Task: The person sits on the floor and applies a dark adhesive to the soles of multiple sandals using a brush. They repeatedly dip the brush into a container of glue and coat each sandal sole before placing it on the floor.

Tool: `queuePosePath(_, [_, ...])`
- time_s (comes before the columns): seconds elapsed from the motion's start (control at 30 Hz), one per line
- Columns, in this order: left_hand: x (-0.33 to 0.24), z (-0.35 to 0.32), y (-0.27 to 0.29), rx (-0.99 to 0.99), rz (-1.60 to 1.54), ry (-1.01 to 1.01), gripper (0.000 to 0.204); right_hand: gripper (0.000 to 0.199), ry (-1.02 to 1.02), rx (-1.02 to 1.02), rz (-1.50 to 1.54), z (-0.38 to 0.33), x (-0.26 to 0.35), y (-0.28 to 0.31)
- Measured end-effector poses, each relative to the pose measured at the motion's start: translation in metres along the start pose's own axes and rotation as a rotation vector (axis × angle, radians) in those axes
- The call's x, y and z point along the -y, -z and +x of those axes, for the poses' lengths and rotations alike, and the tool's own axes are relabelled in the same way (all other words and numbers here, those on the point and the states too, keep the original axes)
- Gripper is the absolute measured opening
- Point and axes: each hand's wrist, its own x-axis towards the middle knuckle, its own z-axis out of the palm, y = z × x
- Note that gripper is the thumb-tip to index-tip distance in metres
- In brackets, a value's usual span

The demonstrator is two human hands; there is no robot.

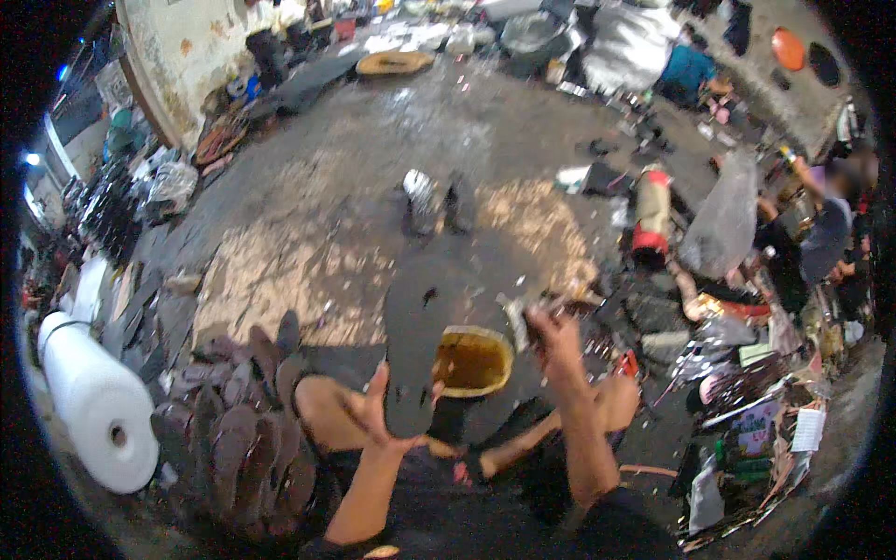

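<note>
The left grip point(387, 406) clasped one end of a dark flat sandal sole point(411, 341), thumb and fingers at opposite edges, above the person's lap. The right grip point(557, 343) was curled around a blurred pale tool point(516, 322), perhaps a brush, beside a round tub point(478, 331) of amber liquid point(476, 364). The step looked like coating the sole; the next stroke called for keeping it flat and steady.
</note>
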Motion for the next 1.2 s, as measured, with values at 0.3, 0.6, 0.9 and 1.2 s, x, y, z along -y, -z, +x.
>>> queuePosePath(0.3, [0.007, -0.021, 0.004, 0.092, 0.112, 0.127, 0.052, 0.031, 1.002, 0.12, -0.656, -0.025, 0.041, -0.087])
queuePosePath(0.6, [-0.018, -0.024, 0.015, 0.195, 0.031, 0.126, 0.059, 0.031, 1.124, 0.249, -0.433, -0.083, 0.055, -0.087])
queuePosePath(0.9, [-0.014, -0.051, 0.017, -0.083, 0.268, 0.134, 0.084, 0.034, 0.608, 0.148, -0.347, -0.043, 0.081, -0.075])
queuePosePath(1.2, [-0.019, -0.041, 0.003, 0.143, 0.154, 0.192, 0.062, 0.036, 0.55, -0.027, -0.412, -0.035, 0.073, -0.055])
